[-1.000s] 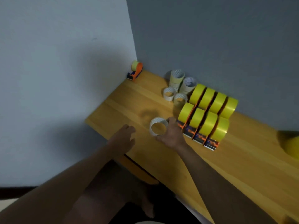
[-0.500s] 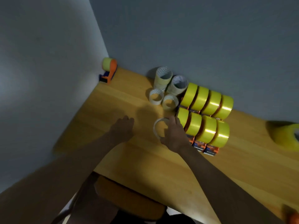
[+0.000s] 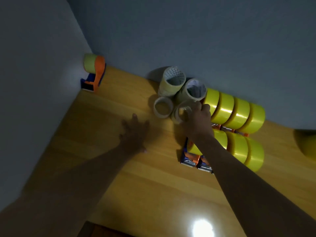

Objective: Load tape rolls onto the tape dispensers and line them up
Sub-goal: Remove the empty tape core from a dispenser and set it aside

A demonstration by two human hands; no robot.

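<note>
Head view, the only one. My right hand (image 3: 196,120) reaches across the wooden table (image 3: 119,185) to the cluster of empty cores by the back wall. Its fingers curl round a pale core (image 3: 181,113) that sits on or just above another in the near stack; I cannot tell whether it has landed. The reach passes over the near row of dispensers, so my forearm hides part of that row.

My left hand (image 3: 135,130) rests flat on the table with fingers spread, holding nothing. Judgement: it is there to steady me while I lean in.

Spent cores: a single low core (image 3: 162,107) lies just left of the one I hold; two taller stacks (image 3: 172,81) stand behind, against the wall. Judgement: they are piled in one spot to keep them apart from the finished work.

Loaded dispensers: a back row of four yellow rolls (image 3: 234,112) side by side, and a near row (image 3: 242,151) in front of it, touching or nearly so, cutter ends (image 3: 189,161) toward me. Both rows face the same way, which suits the line-up.

One more loaded dispenser (image 3: 94,72), orange-framed, stands alone in the far left corner, well apart from the rows. Judgement: it needs bringing over. A yellow roll (image 3: 306,144) shows at the right edge, blurred.
</note>
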